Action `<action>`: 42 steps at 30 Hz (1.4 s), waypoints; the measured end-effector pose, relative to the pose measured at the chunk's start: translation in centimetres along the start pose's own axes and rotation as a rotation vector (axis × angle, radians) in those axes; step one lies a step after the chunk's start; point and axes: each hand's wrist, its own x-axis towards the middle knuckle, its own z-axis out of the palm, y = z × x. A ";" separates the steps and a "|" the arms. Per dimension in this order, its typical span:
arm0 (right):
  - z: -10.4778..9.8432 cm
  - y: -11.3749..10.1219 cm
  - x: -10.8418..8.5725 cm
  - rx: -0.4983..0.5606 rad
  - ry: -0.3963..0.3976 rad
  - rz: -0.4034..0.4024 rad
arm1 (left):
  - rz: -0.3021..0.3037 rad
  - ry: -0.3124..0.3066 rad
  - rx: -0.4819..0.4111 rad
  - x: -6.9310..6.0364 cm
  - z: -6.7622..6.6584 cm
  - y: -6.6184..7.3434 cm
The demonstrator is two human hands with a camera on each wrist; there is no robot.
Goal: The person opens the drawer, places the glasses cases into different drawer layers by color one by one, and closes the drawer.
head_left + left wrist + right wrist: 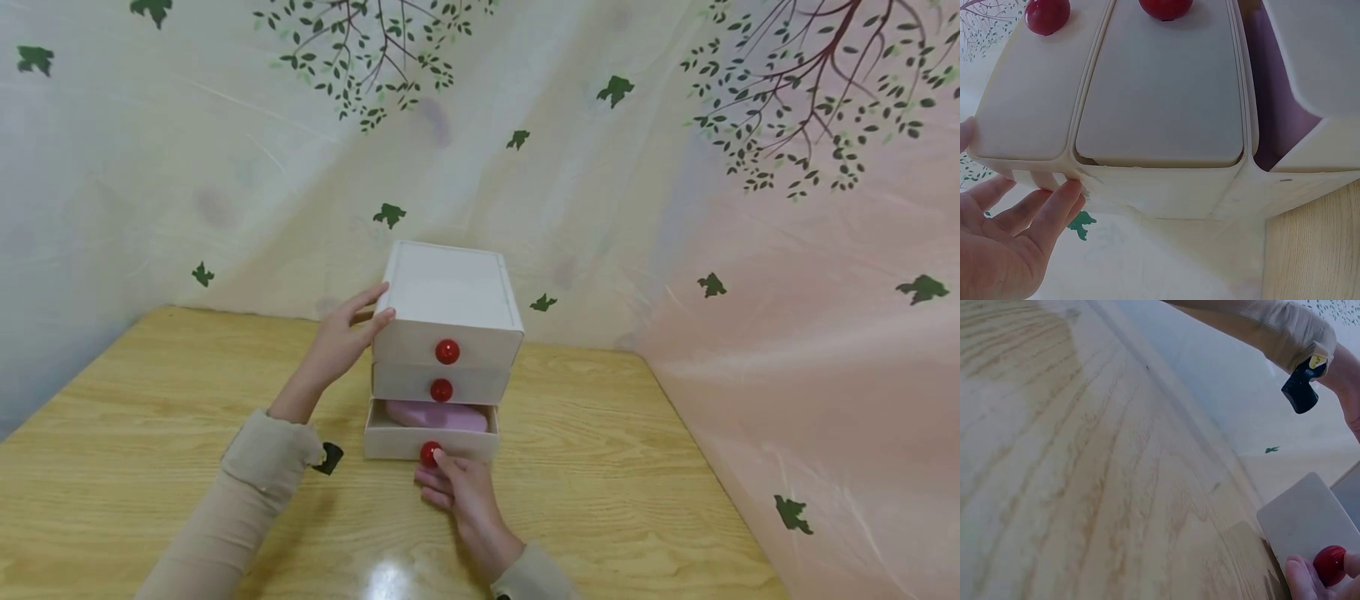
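A white three-drawer box (456, 283) with red round knobs stands on the table. Its bottom drawer (390, 442) is pulled partway out, and a pink-purple item (438, 415) lies inside; its kind cannot be made out. My right hand (472, 500) pinches the bottom drawer's red knob (431, 453) between thumb and fingers, also visible in the right wrist view at the knob (1330, 565). Against the upper left side of the box rests my left hand (337, 342), fingers extended. In the left wrist view its fingertips touch the side wall (1166, 194). The top and middle drawers are closed.
The box stands on a wood-grain table (600, 467). Behind and to the right hangs a pale curtain (465, 167) printed with leaves and branches. A small black device (328, 458) is fixed at the left sleeve cuff.
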 end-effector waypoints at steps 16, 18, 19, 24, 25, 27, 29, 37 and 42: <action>0.1 -0.5 1.3 -0.023 0.013 0.002 | 0.002 0.008 0.005 -0.2 0.0 0.1; 0.1 -0.7 1.4 -0.031 0.017 0.012 | -0.002 0.008 0.005 -0.2 0.0 0.0; 0.1 -0.7 1.5 -0.035 0.019 0.015 | -0.002 0.008 0.004 -0.2 0.0 0.0; 0.2 -0.9 1.7 -0.036 0.020 0.019 | 0.005 0.008 0.003 -0.3 0.1 0.0; 0.2 -0.9 1.7 -0.035 0.021 0.017 | 0.008 0.010 0.003 -0.3 0.1 0.0; 0.2 -1.0 1.8 -0.036 0.021 0.012 | 0.012 0.012 0.004 -0.3 0.1 0.1; 0.2 -1.0 2.1 -0.035 0.025 0.009 | 0.017 0.014 0.005 -0.2 0.0 0.1; 0.5 -1.4 2.7 -0.020 0.043 0.026 | 0.016 0.006 0.002 -0.1 0.0 0.1; 0.5 -1.5 3.0 -0.029 0.041 0.028 | 0.010 0.000 -0.005 0.0 -0.1 0.1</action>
